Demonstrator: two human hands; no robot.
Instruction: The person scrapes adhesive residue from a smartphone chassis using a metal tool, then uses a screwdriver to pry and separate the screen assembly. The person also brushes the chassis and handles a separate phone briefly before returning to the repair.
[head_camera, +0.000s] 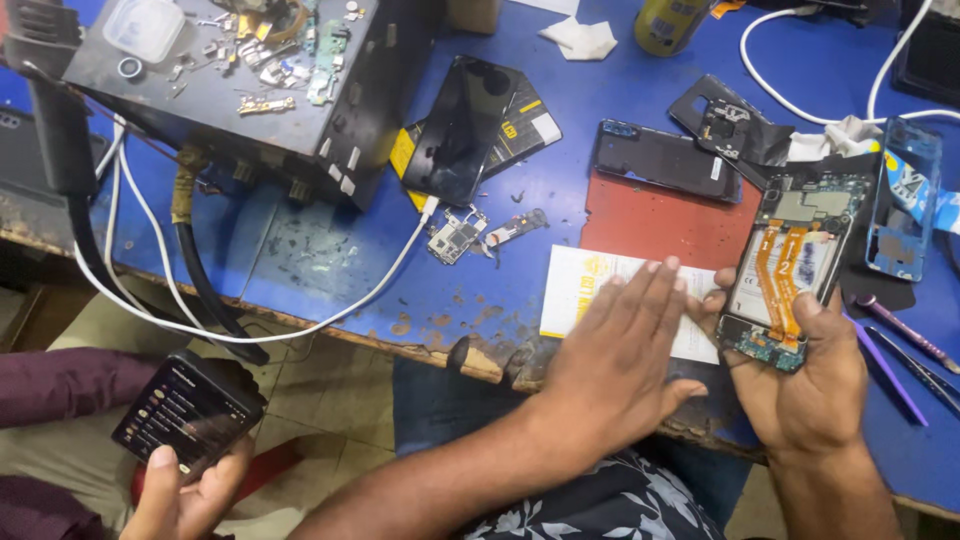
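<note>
Blue bench (560, 215): right hand (810, 385) grips opened phone (790, 270); left hand (615, 365) seemingly flat on card (585, 290).

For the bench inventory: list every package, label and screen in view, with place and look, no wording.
White card with yellow print: flat under the left hand.
Lit phone screen: lower left, dark, held by another person's hand.
Dark phone screen: centre bench, black, unlit, over a black-and-yellow package.
Yellow can: top edge, dark label.

left hand (615, 365): flat, fingers spread | right hand (805, 375): curled, gripping
</note>
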